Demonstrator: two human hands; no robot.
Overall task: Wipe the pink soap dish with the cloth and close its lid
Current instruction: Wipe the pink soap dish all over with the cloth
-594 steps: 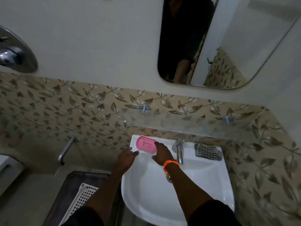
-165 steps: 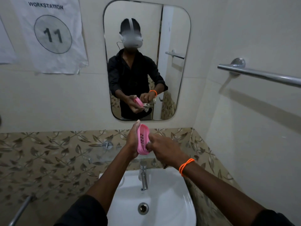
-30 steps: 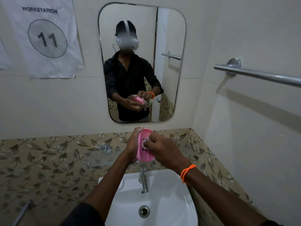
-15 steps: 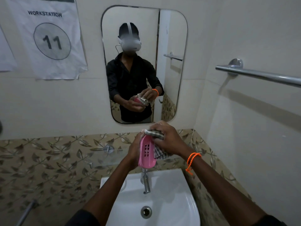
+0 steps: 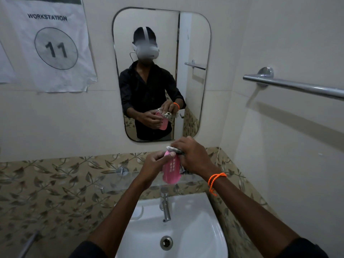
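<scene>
The pink soap dish (image 5: pixel 171 171) is held upright in the air above the tap, its slotted face toward me. My left hand (image 5: pixel 153 165) grips its left edge and top. My right hand (image 5: pixel 192 157) presses the checked cloth (image 5: pixel 176 150) against the dish's top and right side; more cloth hangs behind the dish at its lower right. Most of the cloth is hidden under my right hand. The lid is not visible as a separate part.
A white basin (image 5: pixel 195 229) with a chrome tap (image 5: pixel 165 205) lies directly below. A glass shelf (image 5: pixel 119 180) runs along the leaf-patterned tiles. The mirror (image 5: pixel 162 71) hangs above, and a chrome towel rail (image 5: pixel 294 86) juts from the right wall.
My right hand has shifted the cloth up over the top of the dish. The dish has tilted slightly, still held by my left hand.
</scene>
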